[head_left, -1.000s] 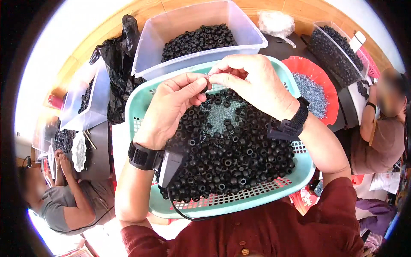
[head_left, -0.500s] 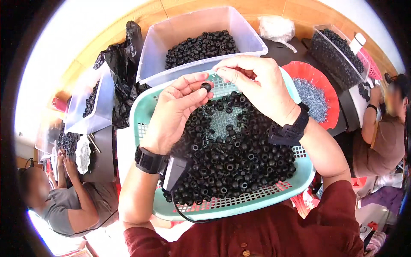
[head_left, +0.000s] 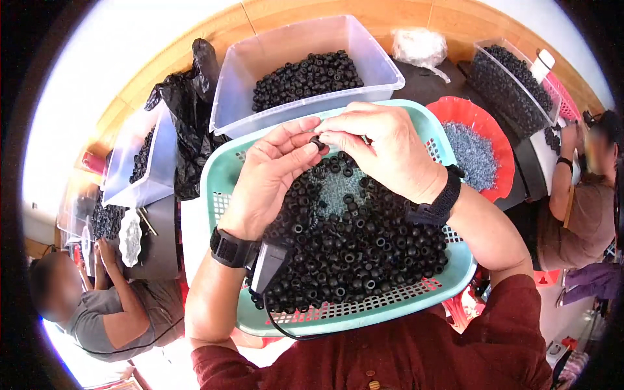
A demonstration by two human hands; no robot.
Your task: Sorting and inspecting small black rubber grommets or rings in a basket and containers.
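My left hand (head_left: 273,162) pinches a small round black part with a hollow (head_left: 318,143) between thumb and fingers, above the far side of a turquoise plastic basket (head_left: 212,185). Right beside it, the thumb and fingers of my right hand (head_left: 393,153) are pressed together and meet the part's edge. Whatever those right fingertips hold is hidden. Below both hands the basket is heaped with loose black hollow parts (head_left: 364,260). A patch of small pale, bluish pieces (head_left: 333,195) shows among them.
Behind the basket stands a clear bin (head_left: 227,110) of black parts, with a black plastic bag (head_left: 185,97) to its left. A red scalloped bowl (head_left: 506,146) of small grey-blue pieces sits at right. One person (head_left: 123,312) works at left, another (head_left: 575,221) at right.
My right hand has come down and left from above, and its fingertips now meet the black part. My left hand still holds that part, slightly lower.
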